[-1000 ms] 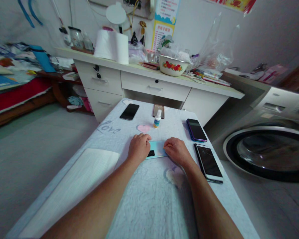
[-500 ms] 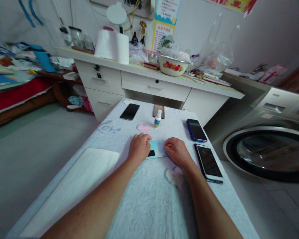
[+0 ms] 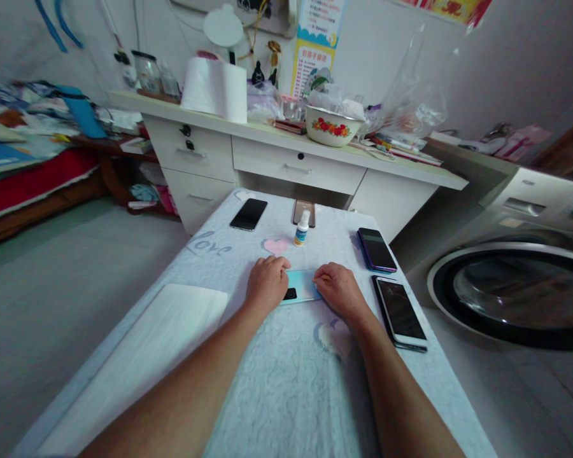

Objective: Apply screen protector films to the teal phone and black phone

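Note:
A light blue phone (image 3: 302, 286) lies back side up on the cloth-covered table, its black camera block toward the left end. My left hand (image 3: 267, 280) is closed on that left end, fingers curled over the edge. At the opposite end my right hand (image 3: 337, 286) is closed too, its bent fingers on the phone; some fingertips are hidden. Just beyond the phone stands a small white spray bottle (image 3: 301, 230) with a blue and yellow label.
A black phone (image 3: 249, 214) lies far left, a brown phone-like case (image 3: 310, 213) behind the bottle. Stacked phones (image 3: 377, 250) and a white phone on a dark one (image 3: 402, 312) line the right edge. White paper (image 3: 148, 356) lies left; a washing machine (image 3: 516, 210) stands right.

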{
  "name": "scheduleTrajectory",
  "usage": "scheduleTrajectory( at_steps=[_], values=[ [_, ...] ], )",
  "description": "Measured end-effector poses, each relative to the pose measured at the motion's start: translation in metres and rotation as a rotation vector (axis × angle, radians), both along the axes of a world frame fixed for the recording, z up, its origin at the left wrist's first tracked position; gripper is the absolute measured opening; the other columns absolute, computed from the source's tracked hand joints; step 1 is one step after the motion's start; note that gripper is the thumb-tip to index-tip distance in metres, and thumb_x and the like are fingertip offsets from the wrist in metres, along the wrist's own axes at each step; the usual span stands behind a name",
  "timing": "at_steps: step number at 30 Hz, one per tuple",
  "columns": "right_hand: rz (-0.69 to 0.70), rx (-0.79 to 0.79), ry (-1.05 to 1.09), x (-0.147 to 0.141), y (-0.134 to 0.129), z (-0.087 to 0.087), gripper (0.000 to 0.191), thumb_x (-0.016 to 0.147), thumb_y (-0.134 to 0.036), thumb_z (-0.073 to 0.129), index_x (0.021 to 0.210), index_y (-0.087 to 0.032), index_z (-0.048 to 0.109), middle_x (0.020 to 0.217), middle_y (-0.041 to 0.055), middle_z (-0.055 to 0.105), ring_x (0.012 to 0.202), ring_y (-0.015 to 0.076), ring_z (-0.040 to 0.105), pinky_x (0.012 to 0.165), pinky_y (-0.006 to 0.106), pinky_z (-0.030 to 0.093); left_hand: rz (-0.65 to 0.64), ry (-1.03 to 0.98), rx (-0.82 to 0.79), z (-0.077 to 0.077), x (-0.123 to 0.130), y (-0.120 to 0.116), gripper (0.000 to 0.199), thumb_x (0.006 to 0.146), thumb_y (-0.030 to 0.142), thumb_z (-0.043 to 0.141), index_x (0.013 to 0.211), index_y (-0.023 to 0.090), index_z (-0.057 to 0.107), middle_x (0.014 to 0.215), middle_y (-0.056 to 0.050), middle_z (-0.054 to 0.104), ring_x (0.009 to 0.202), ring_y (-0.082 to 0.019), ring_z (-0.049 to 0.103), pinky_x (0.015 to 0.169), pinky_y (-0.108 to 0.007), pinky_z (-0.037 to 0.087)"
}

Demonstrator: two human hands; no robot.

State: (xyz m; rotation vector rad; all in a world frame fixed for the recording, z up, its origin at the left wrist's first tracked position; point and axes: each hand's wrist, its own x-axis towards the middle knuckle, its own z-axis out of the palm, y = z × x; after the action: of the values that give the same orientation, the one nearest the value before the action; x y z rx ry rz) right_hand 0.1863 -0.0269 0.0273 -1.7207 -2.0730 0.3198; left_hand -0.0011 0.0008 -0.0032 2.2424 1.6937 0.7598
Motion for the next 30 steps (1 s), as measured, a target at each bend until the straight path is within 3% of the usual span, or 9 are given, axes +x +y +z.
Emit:
scheduleTrajectory(
  at_steps=[30],
  values=[
    [-0.005, 0.022, 0.015, 0.0009, 0.0001, -0.0038, 0.014, 0.076, -0.017, 0.056, 0.079, -0.019, 0.07, 0.08, 0.003, 0.068, 0.078, 0.0156, 0.06, 0.074, 0.024, 0.04, -0.002, 0.0, -0.007, 0.0002, 0.0003, -0.0007, 0.024, 0.079, 0.009, 0.046, 0.09, 0.02, 0.065, 0.098, -0.004, 0.069, 0.093, -0.02, 0.059, 0.088, -0.034, 0.042]
  ],
)
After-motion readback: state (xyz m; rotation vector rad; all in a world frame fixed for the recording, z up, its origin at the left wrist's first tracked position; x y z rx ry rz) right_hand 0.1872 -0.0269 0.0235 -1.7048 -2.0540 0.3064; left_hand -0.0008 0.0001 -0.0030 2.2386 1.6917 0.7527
